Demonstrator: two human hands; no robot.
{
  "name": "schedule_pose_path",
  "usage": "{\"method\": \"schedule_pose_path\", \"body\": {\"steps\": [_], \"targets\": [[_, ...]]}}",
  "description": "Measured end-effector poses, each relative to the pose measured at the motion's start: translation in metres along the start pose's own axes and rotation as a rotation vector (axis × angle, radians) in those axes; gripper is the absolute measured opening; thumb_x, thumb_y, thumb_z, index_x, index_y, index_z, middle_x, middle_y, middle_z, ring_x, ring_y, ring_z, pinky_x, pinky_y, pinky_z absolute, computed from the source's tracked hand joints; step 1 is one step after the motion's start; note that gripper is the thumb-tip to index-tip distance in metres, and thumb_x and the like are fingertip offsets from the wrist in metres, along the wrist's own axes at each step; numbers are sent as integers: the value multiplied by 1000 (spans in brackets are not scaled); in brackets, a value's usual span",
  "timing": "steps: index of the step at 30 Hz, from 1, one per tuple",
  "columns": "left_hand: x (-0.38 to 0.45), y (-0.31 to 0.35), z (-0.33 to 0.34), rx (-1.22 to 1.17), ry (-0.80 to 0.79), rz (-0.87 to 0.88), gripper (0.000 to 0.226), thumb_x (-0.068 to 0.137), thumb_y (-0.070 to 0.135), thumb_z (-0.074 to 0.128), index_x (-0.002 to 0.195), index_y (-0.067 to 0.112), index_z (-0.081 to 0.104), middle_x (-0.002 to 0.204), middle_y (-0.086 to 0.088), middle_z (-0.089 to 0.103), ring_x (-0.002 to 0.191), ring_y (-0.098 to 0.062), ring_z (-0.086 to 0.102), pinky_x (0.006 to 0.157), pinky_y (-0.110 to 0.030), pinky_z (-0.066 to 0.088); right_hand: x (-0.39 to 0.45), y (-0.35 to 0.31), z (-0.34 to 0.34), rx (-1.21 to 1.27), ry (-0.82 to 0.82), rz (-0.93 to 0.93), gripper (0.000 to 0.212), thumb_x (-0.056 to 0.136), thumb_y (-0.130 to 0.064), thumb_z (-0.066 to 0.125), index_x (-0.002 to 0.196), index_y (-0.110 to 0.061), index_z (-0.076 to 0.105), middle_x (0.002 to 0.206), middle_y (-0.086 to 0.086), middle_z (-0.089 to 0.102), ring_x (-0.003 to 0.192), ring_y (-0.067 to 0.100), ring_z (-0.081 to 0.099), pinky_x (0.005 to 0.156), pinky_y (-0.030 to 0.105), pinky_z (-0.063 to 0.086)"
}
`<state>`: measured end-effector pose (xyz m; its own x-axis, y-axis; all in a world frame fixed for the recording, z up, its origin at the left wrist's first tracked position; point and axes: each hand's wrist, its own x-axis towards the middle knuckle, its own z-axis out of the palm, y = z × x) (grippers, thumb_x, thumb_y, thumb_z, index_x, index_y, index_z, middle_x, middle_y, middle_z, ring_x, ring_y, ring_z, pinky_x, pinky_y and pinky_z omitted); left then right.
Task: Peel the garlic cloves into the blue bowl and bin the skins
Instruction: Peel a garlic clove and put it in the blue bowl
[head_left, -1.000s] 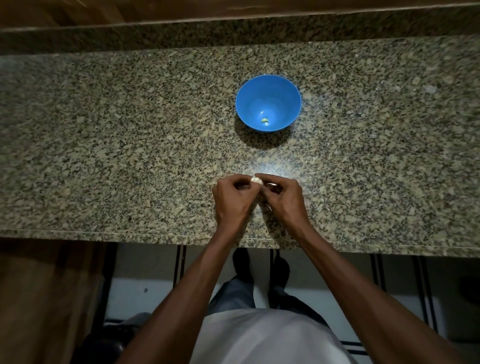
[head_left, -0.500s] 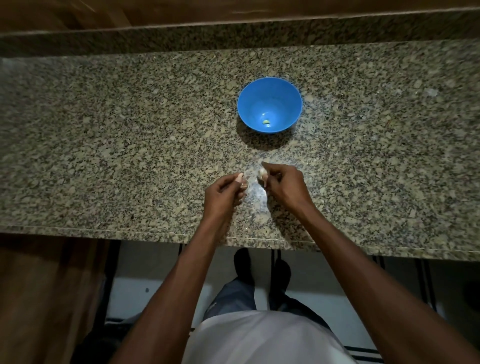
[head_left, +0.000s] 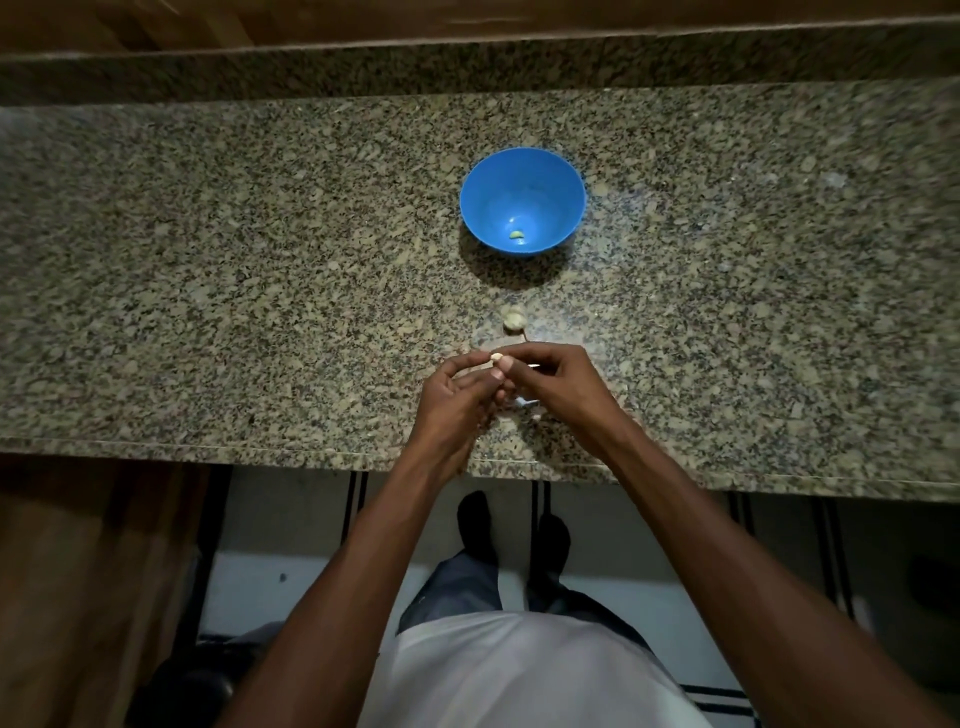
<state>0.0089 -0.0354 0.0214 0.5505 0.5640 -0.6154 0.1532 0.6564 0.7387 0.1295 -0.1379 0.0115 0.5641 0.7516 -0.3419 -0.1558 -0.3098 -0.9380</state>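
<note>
Garlic peeling is mid-swing: we've got a small pale garlic clove pinched between our left hand and right hand, fingertips of both curled in on it, just above the speckled granite countertop. The round blue plastic bowl sits further back, well apart from our hands, with one peeled clove lying at its bottom. Between bowl and hands, a pale lump of garlic rests on the stone.

What could go wrong: the clove is tiny and probably slick, so if we squeeze too hard while picking at the skin, it could pop out and roll off the front edge onto the floor. Loose skin is light too, and bits could drift onto the granite, where the speckle would hide them, so we'd likely miss some at binning time.

Hard to make out: lighting is dim, and we can't tell how much skin is left on the clove, since our fingers cover most of it. A whitish scrap under the right hand might be skin, not sure. No bin in view anywhere. Whether that lump on the counter is unpeeled cloves or just husk, we can't say.
</note>
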Motion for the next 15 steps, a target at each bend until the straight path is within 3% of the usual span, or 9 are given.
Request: {"method": "schedule_pose_path", "body": {"steps": [3, 5, 7, 10, 11, 13, 15], "targets": [[-1, -4, 1, 199, -4, 67, 34, 93, 0, 73, 123, -3, 59, 85, -11, 78, 76, -17, 75, 69, -27, 62, -7, 2, -6, 91, 20, 14, 17, 97, -14, 76, 112, -7, 79, 103, 7, 81, 99, 24, 78, 90, 38, 63], [2, -7, -2, 410, 8, 150, 30, 92, 9, 78, 118, 2, 63, 93, -13, 78, 85, -22, 77, 76, -34, 64, -8, 0, -9, 55, 39, 22, 14, 98, -15, 74, 110, -9, 80, 101, 5, 81, 95, 20, 79, 83, 33, 64], [10, -8, -6, 639, 62, 273, 25, 91, 14, 80, 111, 9, 66, 100, -7, 75, 93, -19, 74, 82, -36, 65, -1, 3, -17, -177, 123, 0, 13, 97, -22, 75, 108, -16, 81, 99, 1, 81, 86, 13, 78, 75, 31, 62], [24, -4, -10, 952, 117, 443, 34, 90, 15, 80, 122, 15, 66, 124, -3, 67, 111, -13, 65, 88, -14, 53, 8, 5, -26, -558, 156, -104, 22, 97, -17, 74, 117, -13, 79, 108, 6, 80, 87, 11, 77, 79, 33, 64], [30, -2, -13, 1051, 116, 492, 42, 90, 19, 80, 129, 16, 64, 134, -5, 61, 122, -16, 58, 94, -14, 47, 11, 4, -27, -635, 143, -136, 19, 97, -12, 73, 114, -10, 80, 104, 8, 80, 85, 12, 76, 77, 34, 65], [43, -2, -22, 1236, 93, 521, 65, 86, 36, 81, 143, 18, 56, 151, -9, 45, 140, -24, 39, 111, -33, 38, 15, 3, -26, -780, 97, -178, 13, 95, -6, 71, 89, -11, 81, 82, 5, 77, 68, 12, 71, 62, 33, 60], [51, -2, -32, 1351, 53, 447, 95, 76, 61, 80, 155, 21, 44, 164, -10, 31, 150, -31, 25, 118, -52, 29, 19, 4, -22, -904, 59, -174, 24, 93, -3, 68, 72, -14, 72, 74, -1, 68, 62, 13, 64, 58, 32, 54]]}}
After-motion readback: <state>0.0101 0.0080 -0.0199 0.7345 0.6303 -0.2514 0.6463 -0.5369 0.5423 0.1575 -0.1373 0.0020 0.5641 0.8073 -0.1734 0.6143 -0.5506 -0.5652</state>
